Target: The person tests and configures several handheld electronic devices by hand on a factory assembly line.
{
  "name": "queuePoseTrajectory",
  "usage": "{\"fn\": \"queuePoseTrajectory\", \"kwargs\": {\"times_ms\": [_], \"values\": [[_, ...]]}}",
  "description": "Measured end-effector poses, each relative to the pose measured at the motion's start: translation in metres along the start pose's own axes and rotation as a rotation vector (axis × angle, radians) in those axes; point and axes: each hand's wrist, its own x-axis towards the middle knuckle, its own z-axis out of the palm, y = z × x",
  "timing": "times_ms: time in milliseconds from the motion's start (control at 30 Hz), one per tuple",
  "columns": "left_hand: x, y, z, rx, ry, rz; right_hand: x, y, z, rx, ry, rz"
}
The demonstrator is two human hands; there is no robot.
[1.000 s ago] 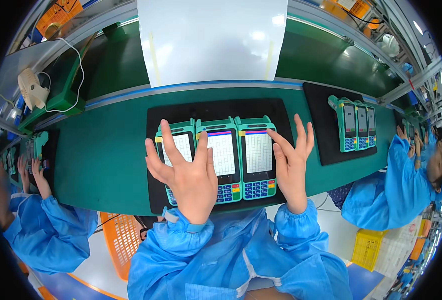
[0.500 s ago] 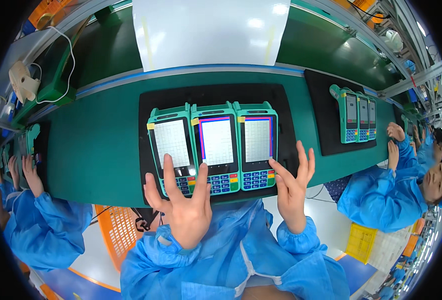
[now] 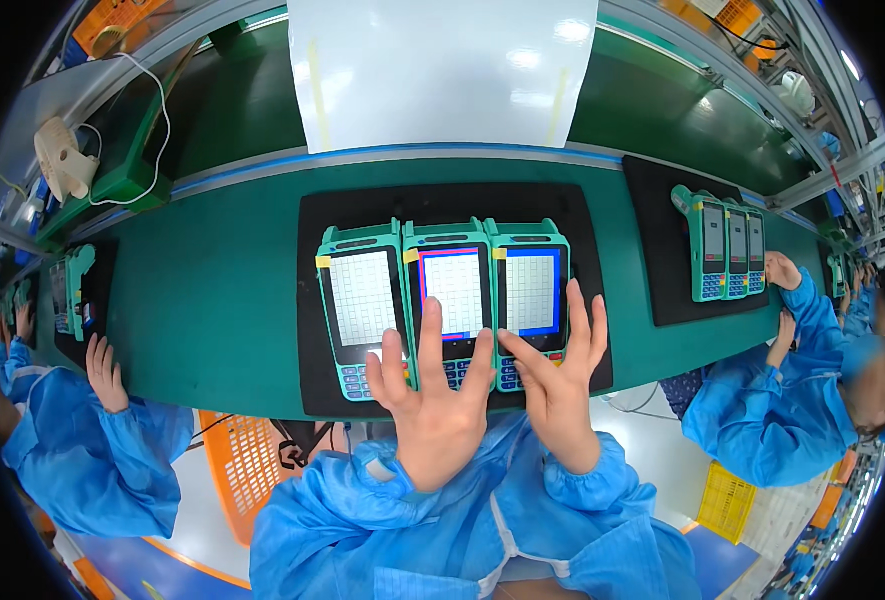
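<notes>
Three green handheld payment terminals lie side by side, screens up and keypads toward me. On the left terminal (image 3: 364, 300) the screen shows a plain white grid. The middle terminal (image 3: 455, 275) has a grid edged in pink and blue, and the right terminal (image 3: 533, 285) one edged in blue. My left hand (image 3: 438, 420) is spread over the middle terminal, hiding part of its screen and keypad. Its fingers are apart and hold nothing. My right hand (image 3: 563, 400) is open, its index fingertip at the lower left corner of the right terminal's screen.
A black mat (image 3: 588, 300) lies under the terminals on the green workbench (image 3: 213, 300). More terminals (image 3: 733, 250) rest on a mat at the right, by a co-worker in blue (image 3: 783, 400). Another co-worker (image 3: 93, 450) sits at the left. An orange basket (image 3: 238, 460) stands below the bench.
My left hand has shifted right, its fingers now over the middle terminal. My right index fingertip went from the right screen's lower right to its lower left; pink edging there turned blue.
</notes>
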Motion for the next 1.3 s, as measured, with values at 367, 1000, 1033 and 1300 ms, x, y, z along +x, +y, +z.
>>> {"fn": "queuePoseTrajectory", "kwargs": {"times_ms": [367, 1000, 1033, 1300], "values": [[0.06, 0.003, 0.019, 0.026, 0.103, -0.063, 0.063, 0.005, 0.007, -0.066, 0.111, -0.009], [0.058, -0.009, 0.016, 0.111, 0.084, -0.046, 0.057, 0.012, 0.0, -0.039, 0.102, 0.035], [0.064, -0.009, 0.018, 0.106, 0.103, -0.056, 0.062, 0.013, 0.002, -0.035, 0.114, 0.029], [0.017, -0.005, -0.006, 0.157, -0.028, -0.023, 0.015, 0.005, -0.012, -0.034, -0.01, 0.063]]}}
